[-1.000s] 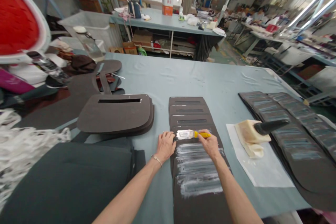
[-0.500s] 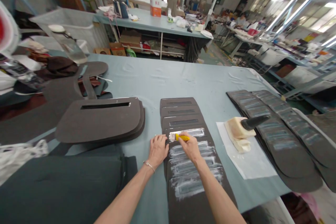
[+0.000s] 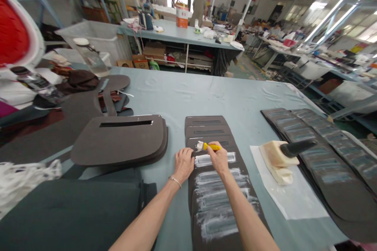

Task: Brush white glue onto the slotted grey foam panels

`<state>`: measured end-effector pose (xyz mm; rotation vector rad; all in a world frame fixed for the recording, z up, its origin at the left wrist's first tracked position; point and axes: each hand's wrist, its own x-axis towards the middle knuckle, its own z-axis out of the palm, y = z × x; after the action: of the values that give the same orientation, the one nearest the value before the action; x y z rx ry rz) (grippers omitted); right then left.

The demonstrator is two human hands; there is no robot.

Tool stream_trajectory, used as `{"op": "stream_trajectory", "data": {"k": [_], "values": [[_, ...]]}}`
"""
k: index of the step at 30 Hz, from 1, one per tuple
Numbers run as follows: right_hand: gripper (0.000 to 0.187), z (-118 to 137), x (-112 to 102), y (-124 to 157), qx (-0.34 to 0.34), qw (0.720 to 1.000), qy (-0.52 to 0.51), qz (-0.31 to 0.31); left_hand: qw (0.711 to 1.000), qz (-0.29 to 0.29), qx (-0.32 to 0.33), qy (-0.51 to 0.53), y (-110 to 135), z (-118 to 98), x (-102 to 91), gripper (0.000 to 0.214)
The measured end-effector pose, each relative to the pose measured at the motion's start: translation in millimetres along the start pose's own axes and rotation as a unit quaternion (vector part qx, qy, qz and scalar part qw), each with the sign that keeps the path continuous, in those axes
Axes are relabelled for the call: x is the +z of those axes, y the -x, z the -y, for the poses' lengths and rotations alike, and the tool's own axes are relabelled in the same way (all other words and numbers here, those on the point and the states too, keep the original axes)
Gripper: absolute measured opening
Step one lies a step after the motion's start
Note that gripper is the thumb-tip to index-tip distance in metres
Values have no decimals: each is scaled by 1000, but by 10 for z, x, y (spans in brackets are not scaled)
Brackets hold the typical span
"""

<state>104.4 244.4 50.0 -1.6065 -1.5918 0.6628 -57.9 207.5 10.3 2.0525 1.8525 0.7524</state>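
Overlapping dark brown panels (image 3: 207, 121) with narrow slots lie in a fanned column before me. White glue-like paste (image 3: 216, 198) coats the nearer slots, while the farther ones look bare. My right hand (image 3: 218, 159) is closed around the yellow handle of a small brush (image 3: 213, 147), its bristles white with paste over the third slot from the far end. Resting on the panels' left edge is my left hand (image 3: 184, 164), fingers spread and pressing flat, holding nothing.
On the right, a cream container with a black handle (image 3: 278, 160) sits on a white sheet (image 3: 306, 204). Beyond it are more pasted panels (image 3: 330, 157). Slotted panels (image 3: 123, 141) are stacked at left, behind dark green sheets (image 3: 76, 211). A clear bottle (image 3: 92, 59) stands farther back.
My right hand has moved the brush from the pasted fourth slot up to the third one. My left hand stays at the panels' left edge. The view has shifted slightly.
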Motion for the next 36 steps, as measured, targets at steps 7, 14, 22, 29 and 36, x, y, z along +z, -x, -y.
{"op": "stream_trajectory", "data": {"k": [7,14,22,29,36], "values": [[28,-351,-197,-326,38,995,96,-11,1000,20,11,-15,-53,76,49,23],[36,-759,-944,-569,149,980,105,-80,1000,14,4,-7,-54,59,31,23],[35,-115,-318,-305,68,997,-23,-29,1000,23,-1,-5,-55,60,22,22],[27,-197,-145,-337,55,997,-32,40,1000,12,10,-6,-46,83,38,23],[36,-929,-1064,-616,98,973,164,-128,1000,2,13,10,-36,102,74,23]]}}
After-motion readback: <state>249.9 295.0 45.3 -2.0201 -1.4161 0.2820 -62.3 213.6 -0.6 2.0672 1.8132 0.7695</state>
